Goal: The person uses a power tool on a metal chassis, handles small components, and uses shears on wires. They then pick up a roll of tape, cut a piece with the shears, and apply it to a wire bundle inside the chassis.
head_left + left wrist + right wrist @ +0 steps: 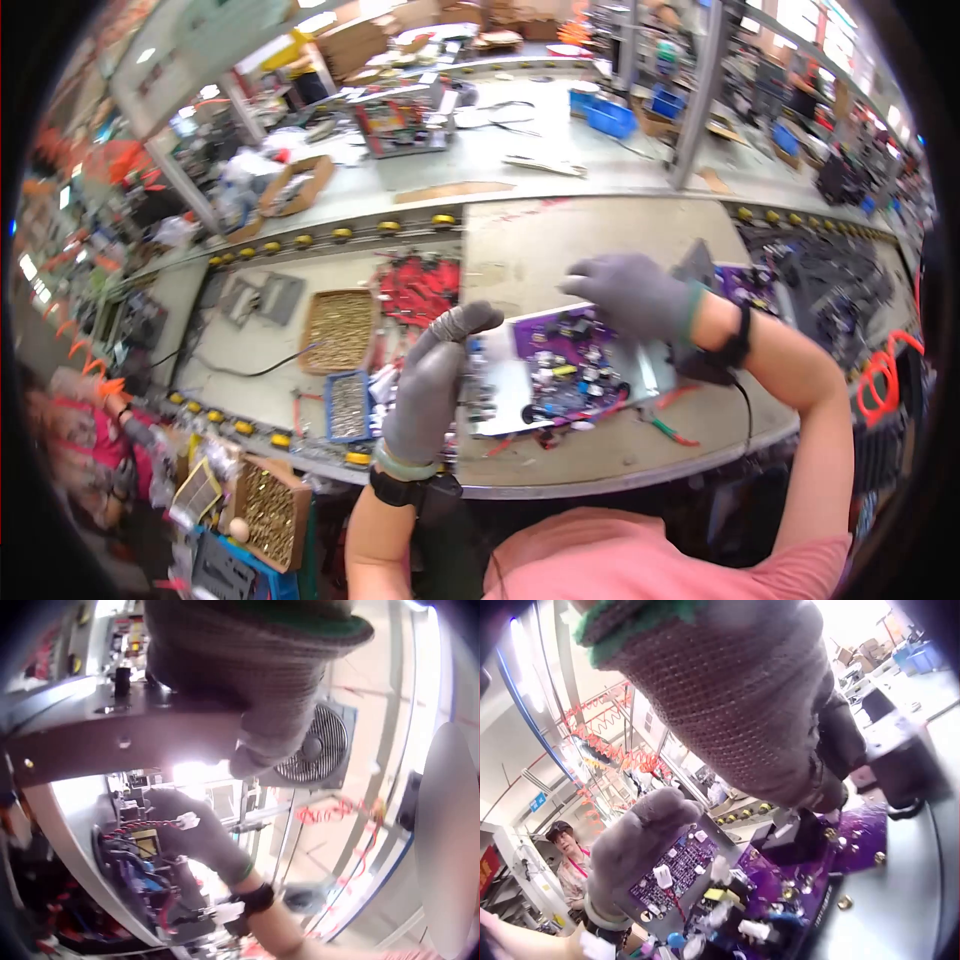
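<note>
Head view: blue tray (329,408) near left hand (424,395)

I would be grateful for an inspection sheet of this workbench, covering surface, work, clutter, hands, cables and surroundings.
Surface: beige board, reddish marks on its far part.
Job's things: purple circuit board with mounted parts, in a metal chassis.
Clutter: tray of brass-coloured pieces, blue bin, red heap, all left of the chassis.
Hands: gloved; left hand at the chassis's left end, right hand above it; grips unclear.
Cables: twisted red-and-black wires with a white connector.
Surroundings: another person; blue containers beyond.
</note>
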Tool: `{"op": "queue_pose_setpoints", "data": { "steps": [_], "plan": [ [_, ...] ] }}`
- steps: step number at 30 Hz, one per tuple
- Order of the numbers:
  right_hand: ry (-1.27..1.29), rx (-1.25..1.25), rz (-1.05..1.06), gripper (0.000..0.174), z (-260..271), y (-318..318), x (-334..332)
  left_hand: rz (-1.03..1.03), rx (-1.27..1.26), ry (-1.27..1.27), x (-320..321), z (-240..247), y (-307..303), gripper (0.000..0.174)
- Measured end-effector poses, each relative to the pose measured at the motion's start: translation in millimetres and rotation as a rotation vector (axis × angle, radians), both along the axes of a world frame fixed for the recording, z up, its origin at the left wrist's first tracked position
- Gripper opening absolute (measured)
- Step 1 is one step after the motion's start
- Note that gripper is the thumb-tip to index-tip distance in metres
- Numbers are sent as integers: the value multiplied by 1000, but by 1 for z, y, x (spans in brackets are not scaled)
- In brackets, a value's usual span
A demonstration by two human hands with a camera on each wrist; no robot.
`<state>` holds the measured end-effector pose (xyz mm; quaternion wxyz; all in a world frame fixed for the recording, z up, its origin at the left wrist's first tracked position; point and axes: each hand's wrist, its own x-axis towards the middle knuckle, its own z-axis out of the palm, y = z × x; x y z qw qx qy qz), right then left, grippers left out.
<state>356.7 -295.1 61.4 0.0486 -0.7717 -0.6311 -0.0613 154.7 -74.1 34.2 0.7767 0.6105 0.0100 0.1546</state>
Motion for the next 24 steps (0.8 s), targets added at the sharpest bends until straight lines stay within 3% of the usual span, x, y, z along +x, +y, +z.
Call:
{"op": "queue_pose_setpoints", "data": {
  "steps": [1, 2, 4, 5, 9, 11, 14, 20, 22, 23, 24],
  "plan": [
    [56, 123, -10, 42, 6, -9, -6, -166, -430, -220, -1, -19, 14, 64],
    [113, 205, -85, 40, 20, -18, -19, -237, -549, -293, -7, -20, 21, 79],
    [182, 441, -144, 33, 18, -34, -33, -299, -665, -381, -24, -22, 27, 87],
    [248, 472, -160, 30, 18, -36, -41, -396, -579, -475, -29, -29, 34, 88],
    [249, 456, -129, 31, 4, -41, -59, -377, -543, -525, -51, -29, 35, 87],
    [155, 488, -81, 33, 3, -37, -64, -472, -521, -561, -61, -28, 37, 84],
    [244, 535, -109, 34, -1, -39, -65, -505, -540, -648, -72, -27, 33, 89],
    [459, 662, -46, 24, 5, -43, -99, -306, -543, -664, -113, -27, 27, 89],
    [572, 655, 118, 22, -2, -43, -117, -201, -483, -619, -134, -25, 25, 78],
    [599, 569, 205, 20, -1, -40, -129, 56, -500, -373, -153, -40, 29, 77],
    [814, 556, 257, 23, -3, -32, -153, 230, -477, -247, -162, -30, 19, 56]
  ]
}}
